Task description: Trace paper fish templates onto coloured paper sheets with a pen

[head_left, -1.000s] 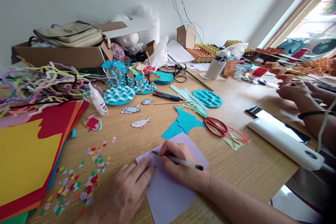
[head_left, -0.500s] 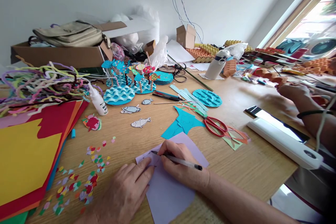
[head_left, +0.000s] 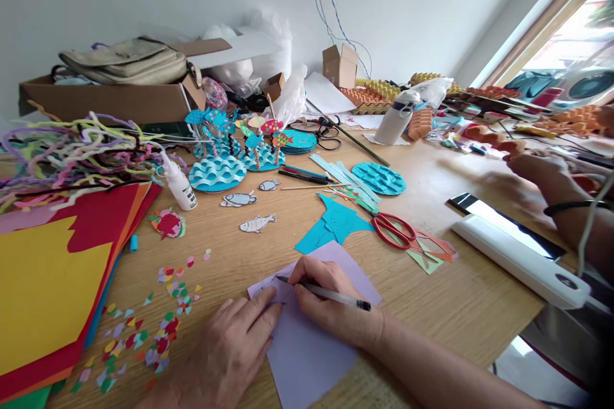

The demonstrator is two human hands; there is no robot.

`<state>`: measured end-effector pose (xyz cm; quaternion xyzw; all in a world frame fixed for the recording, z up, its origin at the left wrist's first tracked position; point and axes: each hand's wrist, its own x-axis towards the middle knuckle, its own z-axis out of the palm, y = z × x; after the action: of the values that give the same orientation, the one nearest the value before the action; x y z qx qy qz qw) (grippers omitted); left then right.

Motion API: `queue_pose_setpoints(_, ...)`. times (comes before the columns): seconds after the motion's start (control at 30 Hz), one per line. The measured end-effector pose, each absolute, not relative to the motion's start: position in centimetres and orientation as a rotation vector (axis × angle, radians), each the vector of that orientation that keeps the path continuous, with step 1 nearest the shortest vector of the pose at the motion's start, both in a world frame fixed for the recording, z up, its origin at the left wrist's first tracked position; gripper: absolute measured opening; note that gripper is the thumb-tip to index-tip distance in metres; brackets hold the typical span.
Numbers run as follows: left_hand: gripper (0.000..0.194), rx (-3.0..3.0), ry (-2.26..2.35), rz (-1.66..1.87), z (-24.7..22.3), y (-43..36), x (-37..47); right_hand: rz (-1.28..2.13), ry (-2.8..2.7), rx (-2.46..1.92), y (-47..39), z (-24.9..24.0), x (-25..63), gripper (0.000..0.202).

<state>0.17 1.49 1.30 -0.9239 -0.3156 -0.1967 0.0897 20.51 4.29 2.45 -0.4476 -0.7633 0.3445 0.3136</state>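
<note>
A purple sheet of paper (head_left: 311,358) lies on the wooden table near its front edge, with thin dark lines drawn at its upper left corner. My right hand (head_left: 330,300) grips a clear-barrelled pen (head_left: 336,296), its tip touching the sheet among those lines. Flat beside it, my left hand (head_left: 235,345) rests its fingertips on the sheet's left edge. Blue paper pieces (head_left: 336,223) touch the sheet's top. Further back lie grey paper fish (head_left: 258,223) and red-handled scissors (head_left: 394,231).
Coloured sheets (head_left: 43,281) and confetti (head_left: 163,339) lie left, near a glue bottle (head_left: 180,185). Fish models on blue wavy discs (head_left: 218,172) stand behind. At right are a white device (head_left: 520,262), a phone (head_left: 503,225) and another person's arm (head_left: 570,198).
</note>
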Motion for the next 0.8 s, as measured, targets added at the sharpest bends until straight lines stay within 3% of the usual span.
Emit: queue_pose_setpoints(0.8, 0.035, -2.726, -0.928, -0.628, 1.60, 1.48, 0.42, 0.919, -2.006, -1.149, 4.30, 2.58, 20.47, 0.016)
